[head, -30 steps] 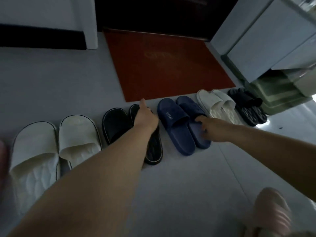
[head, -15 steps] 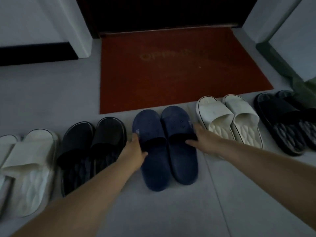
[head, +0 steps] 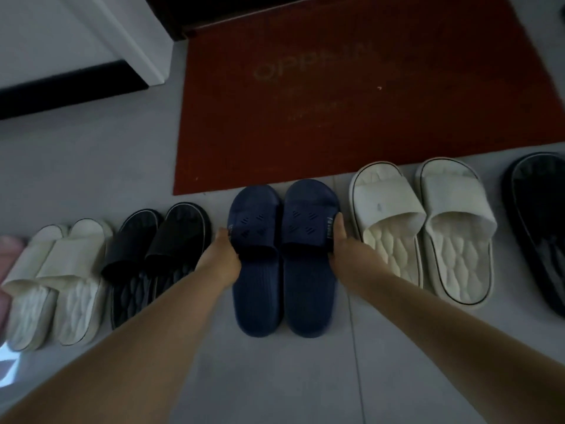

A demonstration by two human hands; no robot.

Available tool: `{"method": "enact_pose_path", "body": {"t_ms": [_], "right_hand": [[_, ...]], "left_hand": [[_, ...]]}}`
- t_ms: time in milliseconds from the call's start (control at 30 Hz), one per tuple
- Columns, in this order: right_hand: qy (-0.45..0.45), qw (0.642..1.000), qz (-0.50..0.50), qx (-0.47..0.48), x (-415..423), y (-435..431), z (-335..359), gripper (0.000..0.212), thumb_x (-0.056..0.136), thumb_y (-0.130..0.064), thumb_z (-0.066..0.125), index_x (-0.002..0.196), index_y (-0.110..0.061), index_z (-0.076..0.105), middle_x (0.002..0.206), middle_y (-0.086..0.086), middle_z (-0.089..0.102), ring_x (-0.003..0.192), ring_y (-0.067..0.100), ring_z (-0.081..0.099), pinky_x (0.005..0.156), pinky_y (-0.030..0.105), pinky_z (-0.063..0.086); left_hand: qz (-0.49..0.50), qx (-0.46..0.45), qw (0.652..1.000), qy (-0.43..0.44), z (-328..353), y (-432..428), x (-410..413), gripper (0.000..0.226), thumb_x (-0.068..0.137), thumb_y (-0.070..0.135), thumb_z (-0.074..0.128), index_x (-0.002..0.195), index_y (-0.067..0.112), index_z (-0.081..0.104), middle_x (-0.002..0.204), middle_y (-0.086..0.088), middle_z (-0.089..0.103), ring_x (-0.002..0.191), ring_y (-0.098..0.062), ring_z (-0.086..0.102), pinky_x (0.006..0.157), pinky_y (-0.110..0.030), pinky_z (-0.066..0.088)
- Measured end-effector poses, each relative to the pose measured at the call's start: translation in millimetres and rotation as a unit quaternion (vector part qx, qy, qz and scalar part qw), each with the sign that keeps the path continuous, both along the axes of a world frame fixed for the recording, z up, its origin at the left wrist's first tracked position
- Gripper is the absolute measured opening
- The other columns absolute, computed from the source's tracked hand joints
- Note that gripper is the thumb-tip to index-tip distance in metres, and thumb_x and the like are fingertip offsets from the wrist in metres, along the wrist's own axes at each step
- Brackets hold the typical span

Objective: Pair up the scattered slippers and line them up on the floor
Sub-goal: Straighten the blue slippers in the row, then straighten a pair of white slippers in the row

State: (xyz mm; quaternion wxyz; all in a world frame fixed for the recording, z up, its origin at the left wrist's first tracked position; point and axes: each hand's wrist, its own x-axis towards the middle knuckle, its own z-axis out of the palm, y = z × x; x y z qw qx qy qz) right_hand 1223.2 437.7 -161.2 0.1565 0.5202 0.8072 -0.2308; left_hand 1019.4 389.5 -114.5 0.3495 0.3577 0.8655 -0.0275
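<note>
Slippers stand in a row on the grey floor, toes toward a red doormat (head: 336, 102). In the middle is a navy pair: the left slipper (head: 256, 289) and the right slipper (head: 307, 289) lie side by side, touching. My left hand (head: 221, 258) grips the outer edge of the left one at its strap. My right hand (head: 345, 252) holds the outer edge of the right one at its strap. Left of them sit a black pair (head: 171, 240) and a cream pair (head: 73, 286). Another cream pair (head: 388, 209) is on the right.
A black slipper (head: 541, 209) is cut off by the right edge. Something pink (head: 7, 255) shows at the far left edge. A white door frame (head: 134, 41) and a dark baseboard (head: 70, 87) stand behind the row. Bare floor tiles (head: 305, 377) lie in front.
My left hand left the black slipper and came to the navy pair. The two navy slippers now lie straight and close together with a hand on each side. The view shifted nearer.
</note>
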Motion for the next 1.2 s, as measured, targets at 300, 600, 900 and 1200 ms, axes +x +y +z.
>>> {"method": "enact_pose_path", "body": {"t_ms": [300,600,900,1200], "right_hand": [[0.142,0.983,-0.033,-0.113,60,13,40,0.072,0.09,-0.024,0.054,0.148,-0.019,0.011,0.106,0.011,0.066,0.098,0.026,0.062,0.084,0.033,0.047],[0.142,0.949,-0.274,0.068,196,35,49,0.062,0.081,-0.016,0.066,0.136,-0.019,0.037,0.136,0.015,0.04,0.121,0.035,0.045,0.098,0.047,0.043],[0.16,0.945,-0.285,0.019,186,42,20,0.059,0.094,-0.013,0.042,0.147,-0.019,0.017,0.143,0.011,0.046,0.122,0.032,0.051,0.097,0.033,0.04],[0.16,0.942,-0.292,0.032,196,33,2,0.053,0.097,-0.017,0.031,0.147,-0.029,0.016,0.146,0.007,0.043,0.127,0.027,0.048,0.102,0.031,0.037]], "left_hand": [[-0.052,-0.124,0.988,0.075,9,18,25,0.075,0.089,0.022,0.048,0.146,0.002,0.005,0.152,-0.021,0.023,0.14,-0.04,0.023,0.116,-0.053,0.019],[-0.305,0.163,0.925,-0.157,10,81,150,0.08,0.086,0.025,0.062,0.148,0.02,0.013,0.156,-0.004,0.022,0.138,-0.02,0.032,0.108,-0.027,0.029],[-0.306,0.101,0.94,-0.114,-15,95,174,0.07,0.092,0.024,0.053,0.148,0.021,0.012,0.158,-0.006,0.013,0.142,-0.024,0.027,0.116,-0.038,0.027],[-0.293,0.088,0.947,-0.097,-19,90,187,0.066,0.095,0.018,0.045,0.148,0.026,0.007,0.16,-0.002,0.001,0.146,-0.025,0.015,0.117,-0.036,0.02]]}}
